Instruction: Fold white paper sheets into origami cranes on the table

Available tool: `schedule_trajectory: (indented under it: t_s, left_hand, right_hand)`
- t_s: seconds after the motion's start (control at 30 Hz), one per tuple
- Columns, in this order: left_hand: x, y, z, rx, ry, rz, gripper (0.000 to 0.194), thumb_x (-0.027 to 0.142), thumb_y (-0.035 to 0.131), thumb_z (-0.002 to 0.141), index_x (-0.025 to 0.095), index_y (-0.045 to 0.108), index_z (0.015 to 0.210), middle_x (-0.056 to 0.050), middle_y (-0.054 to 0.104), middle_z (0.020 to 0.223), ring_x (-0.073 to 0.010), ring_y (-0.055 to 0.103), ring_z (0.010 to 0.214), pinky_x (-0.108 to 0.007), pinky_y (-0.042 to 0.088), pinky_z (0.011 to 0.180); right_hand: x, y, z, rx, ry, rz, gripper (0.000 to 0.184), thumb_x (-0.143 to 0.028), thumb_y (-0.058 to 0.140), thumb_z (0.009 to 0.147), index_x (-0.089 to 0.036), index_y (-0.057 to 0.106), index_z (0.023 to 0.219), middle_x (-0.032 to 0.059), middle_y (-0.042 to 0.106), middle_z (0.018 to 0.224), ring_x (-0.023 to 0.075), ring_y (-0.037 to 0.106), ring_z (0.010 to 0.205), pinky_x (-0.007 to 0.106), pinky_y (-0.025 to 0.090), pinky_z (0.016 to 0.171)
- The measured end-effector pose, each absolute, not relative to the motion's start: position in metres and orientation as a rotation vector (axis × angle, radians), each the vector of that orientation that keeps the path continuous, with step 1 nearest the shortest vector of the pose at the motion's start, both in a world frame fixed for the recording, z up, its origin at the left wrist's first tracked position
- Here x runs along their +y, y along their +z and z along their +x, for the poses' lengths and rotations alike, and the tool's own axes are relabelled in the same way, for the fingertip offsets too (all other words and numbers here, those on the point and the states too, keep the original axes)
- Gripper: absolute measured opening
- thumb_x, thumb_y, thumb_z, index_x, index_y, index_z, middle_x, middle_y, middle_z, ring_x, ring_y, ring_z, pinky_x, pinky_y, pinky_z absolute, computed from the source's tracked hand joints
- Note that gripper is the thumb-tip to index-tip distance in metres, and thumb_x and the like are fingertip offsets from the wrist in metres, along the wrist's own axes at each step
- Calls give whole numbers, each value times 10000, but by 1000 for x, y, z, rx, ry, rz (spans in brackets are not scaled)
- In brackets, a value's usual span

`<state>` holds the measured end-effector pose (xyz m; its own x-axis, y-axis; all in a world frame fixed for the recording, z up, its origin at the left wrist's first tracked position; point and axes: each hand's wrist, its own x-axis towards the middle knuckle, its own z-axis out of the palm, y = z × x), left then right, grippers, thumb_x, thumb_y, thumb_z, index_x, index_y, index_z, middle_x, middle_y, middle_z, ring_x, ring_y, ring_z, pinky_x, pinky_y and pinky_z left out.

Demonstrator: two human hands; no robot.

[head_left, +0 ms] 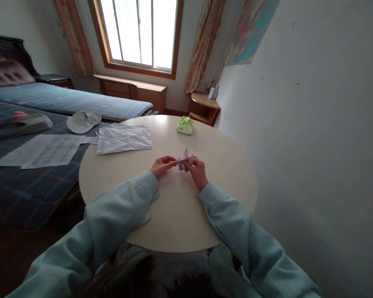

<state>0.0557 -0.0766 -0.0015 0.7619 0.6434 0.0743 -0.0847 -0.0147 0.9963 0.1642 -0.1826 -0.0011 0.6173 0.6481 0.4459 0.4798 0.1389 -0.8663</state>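
A small folded-paper figure [185, 154], pale purple with pointed parts that look like those of an origami crane, is held just above the round table. From its left side my left hand [163, 166] pinches it with closed fingers. On the other side my right hand [197, 171] grips it between thumb and fingers. One point of the paper sticks up between the two hands. The fingers hide part of the folds.
The cream round table [174, 223] carries creased white sheets [124, 139] at its left and a green tissue pack [185, 126] at the back. Printed sheets [51, 151] and a pale cap [83, 121] lie on the bed [49, 186]. A white wall [313, 136] stands at the right.
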Motion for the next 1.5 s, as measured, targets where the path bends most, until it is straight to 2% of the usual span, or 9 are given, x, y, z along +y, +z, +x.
schedule_trajectory:
  t_s: [0.2, 0.33, 0.8, 1.03, 1.3, 1.5]
  left_hand:
    - [-76, -7, 58, 410, 694, 1499, 303, 385, 683, 520, 128, 611, 662, -10, 609, 656, -99, 513, 626, -241, 372, 639]
    - [-76, -5, 57, 434, 661, 1495, 307, 382, 679, 523, 124, 604, 671, 3, 590, 613, -85, 492, 578, -237, 368, 604]
    - [-80, 3, 56, 411, 731, 1291, 405, 274, 759, 372, 119, 558, 687, 3, 604, 668, -112, 559, 665, -322, 422, 765]
    - [-79, 4, 56, 429, 764, 1345, 378, 291, 762, 362, 126, 548, 626, 15, 589, 608, -108, 549, 598, -307, 441, 704]
    - [-81, 6, 54, 402, 719, 1378, 425, 305, 740, 426, 133, 582, 781, 10, 583, 643, -97, 541, 598, -273, 435, 653]
    - [-80, 5, 54, 404, 731, 1387, 408, 319, 744, 418, 133, 595, 749, -14, 608, 675, -123, 559, 648, -291, 436, 685]
  right_hand:
    - [-183, -3, 165, -1040, 193, -1516, 196, -357, 588, 640, -166, 629, 654, 7, 565, 660, 118, 517, 629, 241, 411, 609]
    - [-183, -5, 165, -1053, 209, -1531, 216, -368, 593, 633, -157, 630, 664, 13, 577, 668, 119, 523, 625, 238, 415, 607]
    - [-181, -8, 164, -1054, 334, -1505, 223, -364, 603, 616, -152, 619, 684, 20, 610, 645, 133, 551, 619, 244, 433, 593]
    - [-180, -7, 163, -1051, 356, -1498, 231, -366, 594, 622, -150, 619, 701, 19, 616, 645, 131, 550, 609, 249, 433, 596]
    - [-180, -7, 162, -1049, 350, -1497, 244, -369, 589, 620, -147, 619, 717, 26, 623, 675, 132, 552, 611, 249, 435, 595]
    - [-181, -4, 160, -1062, 366, -1492, 243, -378, 592, 616, -150, 617, 698, 25, 623, 675, 131, 551, 616, 249, 432, 600]
